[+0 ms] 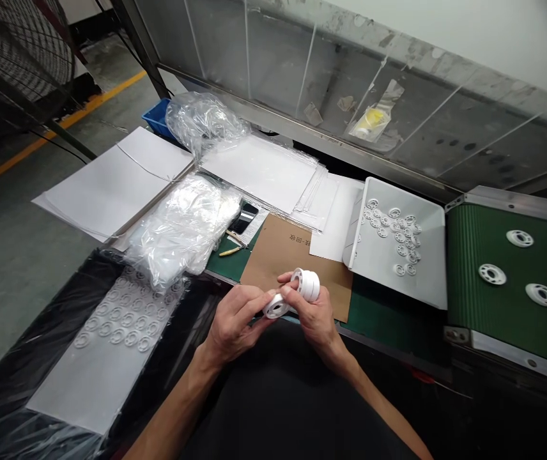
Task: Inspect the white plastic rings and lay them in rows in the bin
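That table (374, 308) over there shows green in patches: brown cardboard (276, 252) lies flat at the near edge, a pale tray (424, 284) to its right, a yellow-handled tool (230, 252) to its left; behind, white sheets (259, 169) lie stacked beside bundled clear plastic (206, 121).

Wht ring (271, 313) — open ctr, tilted, in L hand (236, 322); stacked wht rings (309, 285) — on edge, just beside, in R hand (317, 318).

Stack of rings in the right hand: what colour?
White; the stack of rings shows in the head view, the only one here.
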Tool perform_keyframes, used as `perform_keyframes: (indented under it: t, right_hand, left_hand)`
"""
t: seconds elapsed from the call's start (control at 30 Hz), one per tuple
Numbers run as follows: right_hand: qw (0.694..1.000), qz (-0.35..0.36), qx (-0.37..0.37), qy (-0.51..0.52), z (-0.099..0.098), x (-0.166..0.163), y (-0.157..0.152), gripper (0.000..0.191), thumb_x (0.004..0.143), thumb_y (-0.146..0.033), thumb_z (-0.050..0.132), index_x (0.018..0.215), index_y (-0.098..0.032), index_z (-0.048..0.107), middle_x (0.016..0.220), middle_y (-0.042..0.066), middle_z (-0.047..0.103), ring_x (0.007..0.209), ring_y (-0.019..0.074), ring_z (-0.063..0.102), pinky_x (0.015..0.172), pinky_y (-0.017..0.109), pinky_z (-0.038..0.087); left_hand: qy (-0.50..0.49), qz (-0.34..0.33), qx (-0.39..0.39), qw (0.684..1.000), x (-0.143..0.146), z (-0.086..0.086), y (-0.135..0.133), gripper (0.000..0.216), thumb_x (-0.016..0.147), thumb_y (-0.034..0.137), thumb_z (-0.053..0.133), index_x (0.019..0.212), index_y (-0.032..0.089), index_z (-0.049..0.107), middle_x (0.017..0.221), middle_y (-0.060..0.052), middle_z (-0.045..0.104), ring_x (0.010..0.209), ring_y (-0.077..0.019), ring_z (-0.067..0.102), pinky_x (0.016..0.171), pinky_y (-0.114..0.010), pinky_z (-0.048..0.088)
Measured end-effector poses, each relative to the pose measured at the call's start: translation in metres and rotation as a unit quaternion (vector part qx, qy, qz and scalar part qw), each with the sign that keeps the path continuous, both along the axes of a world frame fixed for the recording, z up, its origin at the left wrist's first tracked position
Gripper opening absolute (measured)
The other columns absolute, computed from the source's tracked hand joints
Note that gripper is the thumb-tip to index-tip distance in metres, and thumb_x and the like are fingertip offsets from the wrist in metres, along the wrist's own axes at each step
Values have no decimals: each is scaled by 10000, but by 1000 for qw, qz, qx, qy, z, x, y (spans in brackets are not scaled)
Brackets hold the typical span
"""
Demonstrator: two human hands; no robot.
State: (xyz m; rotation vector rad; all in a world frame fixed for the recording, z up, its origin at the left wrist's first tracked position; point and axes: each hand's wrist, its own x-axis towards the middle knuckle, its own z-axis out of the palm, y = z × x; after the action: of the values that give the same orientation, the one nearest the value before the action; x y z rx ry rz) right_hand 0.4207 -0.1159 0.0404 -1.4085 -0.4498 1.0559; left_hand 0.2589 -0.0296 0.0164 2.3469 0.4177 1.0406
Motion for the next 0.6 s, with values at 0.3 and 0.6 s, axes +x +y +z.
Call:
perform_keyframes:
  t: [0.3, 0.6]
  right_hand:
    - [997, -59, 36, 17, -11, 4, -2, 151, 851, -363, 829, 865, -214, 852, 1137, 84, 738, 885, 216, 699, 796, 360, 596]
    - [996, -92, 13, -19, -14, 10, -8, 237, 891, -443, 825, 920, -208, 806, 802, 35, 733, 705, 178, 657, 677, 316, 548]
  left_hand:
    - [-7, -4, -5, 1000, -2, -2, 7, 568, 890, 120, 793, 1411, 262, 617, 1022, -80, 798, 882, -217, 756, 801, -341, 628]
    - [-58, -24, -82, 995, -1, -9, 10, 709, 818, 122, 876, 1461, 282, 625, 1069, -84, 766, 904, -210, 730, 831, -337, 628]
